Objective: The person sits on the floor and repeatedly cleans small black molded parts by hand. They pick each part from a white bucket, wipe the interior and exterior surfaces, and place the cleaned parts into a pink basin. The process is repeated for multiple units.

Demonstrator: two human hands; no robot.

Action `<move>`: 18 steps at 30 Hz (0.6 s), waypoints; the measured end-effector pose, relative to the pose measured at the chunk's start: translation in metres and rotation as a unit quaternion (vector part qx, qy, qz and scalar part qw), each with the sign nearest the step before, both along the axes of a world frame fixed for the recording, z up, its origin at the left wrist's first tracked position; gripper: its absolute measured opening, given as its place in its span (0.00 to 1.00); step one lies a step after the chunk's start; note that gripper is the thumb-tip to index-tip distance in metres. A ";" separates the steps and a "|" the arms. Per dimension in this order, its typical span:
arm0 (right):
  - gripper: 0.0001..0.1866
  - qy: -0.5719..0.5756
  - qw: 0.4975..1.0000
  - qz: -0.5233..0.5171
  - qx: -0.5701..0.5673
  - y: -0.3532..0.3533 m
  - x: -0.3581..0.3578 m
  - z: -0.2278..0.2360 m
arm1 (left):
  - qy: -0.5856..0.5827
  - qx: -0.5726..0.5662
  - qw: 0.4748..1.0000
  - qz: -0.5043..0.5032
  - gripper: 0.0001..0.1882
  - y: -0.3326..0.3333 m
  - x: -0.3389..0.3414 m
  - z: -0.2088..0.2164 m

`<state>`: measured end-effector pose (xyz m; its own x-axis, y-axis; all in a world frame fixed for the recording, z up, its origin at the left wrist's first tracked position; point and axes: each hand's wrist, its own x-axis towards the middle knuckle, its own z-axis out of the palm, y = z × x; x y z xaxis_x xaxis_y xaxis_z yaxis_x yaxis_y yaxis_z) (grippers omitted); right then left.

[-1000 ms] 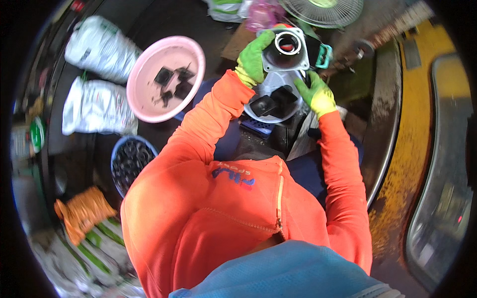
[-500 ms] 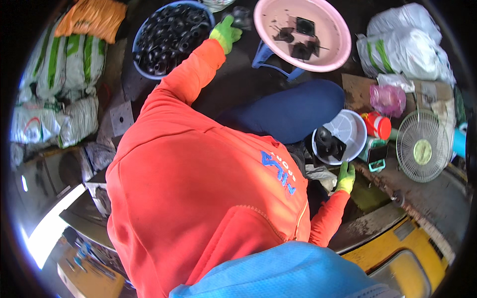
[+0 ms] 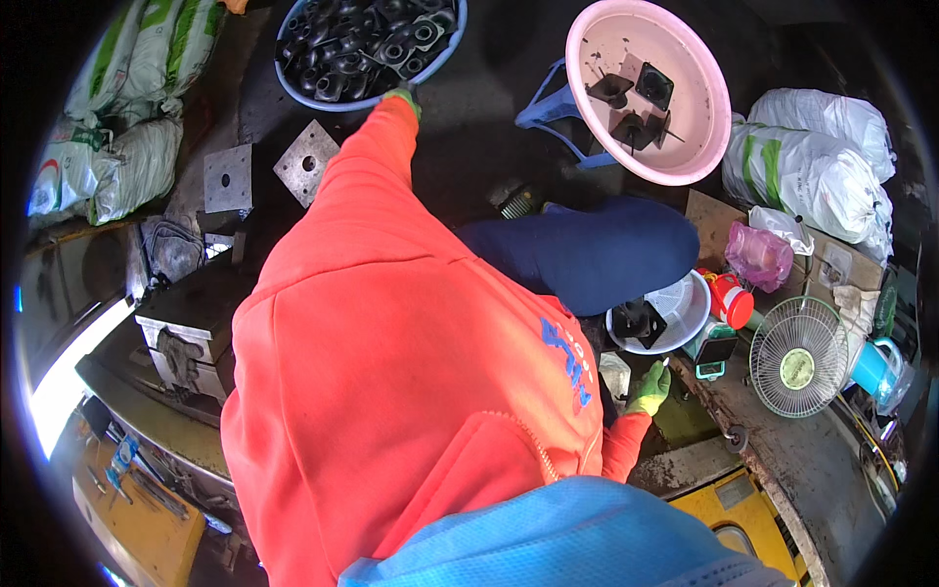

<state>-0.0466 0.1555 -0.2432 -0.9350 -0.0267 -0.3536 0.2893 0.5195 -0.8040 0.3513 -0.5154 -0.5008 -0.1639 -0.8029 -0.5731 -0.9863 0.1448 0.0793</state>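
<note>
At the near rim of a blue basin (image 3: 460,49), full of black rubber-like parts (image 3: 362,44), is my left hand (image 3: 404,98) in a green glove. The orange sleeve hides most of its fingers, so their grip does not show. My gloved right hand (image 3: 648,389) is low at the right, in front of a small white basket (image 3: 690,308). Its fingers are closed, and a small pale tip sticks up from them; what it belongs to cannot be made out. Black square-based parts (image 3: 638,323) lie in the basket.
A pink basin (image 3: 724,108) with several black parts stands beside a blue stool (image 3: 548,110). To the right are a red-lidded jar (image 3: 729,298), a phone (image 3: 715,350), a fan (image 3: 797,367) and white sacks (image 3: 807,186). Two metal plates (image 3: 227,179) lie left of my left arm.
The whole view has shifted. My left hand has gone from beside the blue basin's right side to its near rim. My right hand is slightly farther from the white basket, with a pale tip now showing.
</note>
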 end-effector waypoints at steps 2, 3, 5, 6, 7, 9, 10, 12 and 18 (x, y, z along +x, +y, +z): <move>0.13 -0.008 1.000 -0.007 0.005 0.001 0.000 0.003 | -0.124 -0.015 0.974 -0.191 0.25 -0.034 -0.004 0.035; 0.13 -0.001 1.000 -0.013 0.003 0.001 0.000 0.005 | -0.220 -0.021 0.915 -0.337 0.25 -0.048 -0.004 0.049; 0.13 0.012 1.000 -0.011 0.000 0.000 0.002 0.008 | -0.304 -0.023 0.834 -0.460 0.25 -0.065 -0.008 0.069; 0.12 0.019 1.000 0.003 -0.025 -0.001 0.003 0.009 | -0.292 -0.016 0.836 -0.464 0.25 -0.068 -0.012 0.073; 0.12 0.029 0.999 0.002 -0.037 -0.001 0.003 0.011 | -0.283 -0.011 0.841 -0.462 0.25 -0.069 -0.016 0.077; 0.12 0.026 0.998 0.015 -0.047 -0.001 0.002 0.016 | -0.248 -0.015 0.865 -0.437 0.24 -0.059 -0.029 0.076; 0.12 0.020 0.999 0.019 -0.046 -0.001 0.001 0.019 | -0.220 -0.024 0.883 -0.413 0.23 -0.046 -0.038 0.073; 0.13 -0.005 0.999 0.016 -0.031 0.002 -0.005 0.028 | -0.187 -0.049 0.849 -0.492 0.19 -0.023 -0.061 0.071; 0.16 0.038 0.989 0.140 0.012 0.014 -0.029 0.063 | 0.042 -0.222 0.680 -0.697 0.11 0.082 -0.152 0.111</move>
